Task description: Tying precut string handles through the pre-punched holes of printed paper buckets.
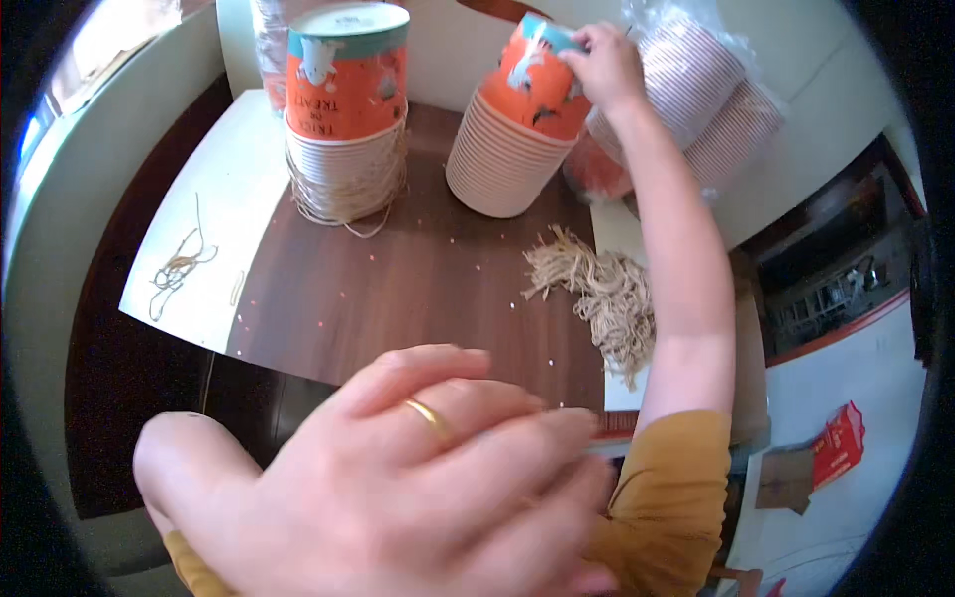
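Note:
At the far middle of the table, my right hand (609,68) grips the rim of the top paper bucket (537,72), orange and teal with printed figures. That bucket sits upside down on a tilted stack of nested paper buckets (504,159). Close to the camera is my left hand (428,478), its fingers curled and a gold ring (430,418) on one; whatever may be inside is hidden. Another stack of upside-down paper buckets (346,85) stands left of the first, with loops of thin cord (343,199) around its lower part.
A bundle of beige twisted cord (609,298) lies at the table's right side. Loose string (181,261) rests on the white left part. Small pale bits dot the brown tabletop (398,289). Plastic-wrapped stacks of buckets (691,80) lean at the back right.

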A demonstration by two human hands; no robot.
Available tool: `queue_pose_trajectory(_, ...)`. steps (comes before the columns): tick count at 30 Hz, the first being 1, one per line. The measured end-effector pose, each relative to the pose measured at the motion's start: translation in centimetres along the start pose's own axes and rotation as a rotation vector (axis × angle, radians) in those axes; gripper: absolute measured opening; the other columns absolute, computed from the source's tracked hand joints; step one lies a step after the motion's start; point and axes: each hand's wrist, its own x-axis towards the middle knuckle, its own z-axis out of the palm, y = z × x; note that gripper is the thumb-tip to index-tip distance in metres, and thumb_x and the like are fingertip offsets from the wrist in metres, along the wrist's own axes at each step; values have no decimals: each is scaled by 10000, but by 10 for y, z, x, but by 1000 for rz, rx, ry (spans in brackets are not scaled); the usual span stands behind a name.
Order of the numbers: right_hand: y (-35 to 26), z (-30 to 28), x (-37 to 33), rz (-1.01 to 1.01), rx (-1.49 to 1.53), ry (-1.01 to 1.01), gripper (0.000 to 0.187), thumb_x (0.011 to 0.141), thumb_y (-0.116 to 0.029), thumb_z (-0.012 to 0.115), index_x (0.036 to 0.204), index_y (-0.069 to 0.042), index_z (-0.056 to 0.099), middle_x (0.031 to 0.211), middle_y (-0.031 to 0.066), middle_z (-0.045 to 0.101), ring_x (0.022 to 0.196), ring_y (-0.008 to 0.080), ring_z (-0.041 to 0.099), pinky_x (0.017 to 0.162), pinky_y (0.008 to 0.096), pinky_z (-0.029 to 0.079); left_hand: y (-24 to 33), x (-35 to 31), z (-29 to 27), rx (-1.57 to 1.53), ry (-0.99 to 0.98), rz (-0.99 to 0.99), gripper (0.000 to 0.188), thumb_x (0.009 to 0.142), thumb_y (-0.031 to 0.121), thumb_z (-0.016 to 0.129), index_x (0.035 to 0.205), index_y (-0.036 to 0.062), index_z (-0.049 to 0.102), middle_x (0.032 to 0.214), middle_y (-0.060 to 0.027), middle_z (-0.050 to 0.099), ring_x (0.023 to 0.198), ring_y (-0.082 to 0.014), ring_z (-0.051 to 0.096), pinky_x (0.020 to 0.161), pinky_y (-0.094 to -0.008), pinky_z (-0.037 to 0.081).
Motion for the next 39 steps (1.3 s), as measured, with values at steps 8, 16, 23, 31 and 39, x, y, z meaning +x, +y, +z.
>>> queue_pose_trajectory(8,75,-93,60,47,129,225,214,782,-88,696,963,8,633,795,107,667,666,157,640,595,299,538,27,47,26,226,121,273,211,765,302,603,769,94,637,811,-77,586,708,-175,570,657,-326,452)
queue_pose_trajectory(16,24,-131,-86,696,1436,175,575,938,-427,482,1315,6,462,1267,104,567,1168,214,528,978,380,429,0,13,30,969,244,528,624,931,440,449,1482,333,178,1308,-29,492,836,-212,607,819,-410,543)
queue_pose_trajectory(23,-149,-57,-257,1699,2055,32,329,952,-181,452,1200,16,538,1161,140,611,1077,254,586,955,427,472,-63,-27,68,619,134,-190,706,722,280,755,1324,86,441,1311,-163,467,1215,-402,444,1058,-550,302)
queue_pose_trajectory(31,-100,-53,-289,836,783,-446,224,873,-137,636,1069,-30,621,936,108,660,810,194,647,706,310,522,-111,-40,75,417,-3,-206,149,744,55,631,879,63,571,839,-82,545,918,-279,541,1029,-493,344)
queue_pose_trajectory(39,38,-37,-240,779,371,-667,263,797,-289,685,863,-35,709,794,143,691,720,242,662,711,360,508,-104,-33,77,497,-88,-143,191,693,72,657,872,80,591,820,-52,533,981,-259,551,1052,-504,332)
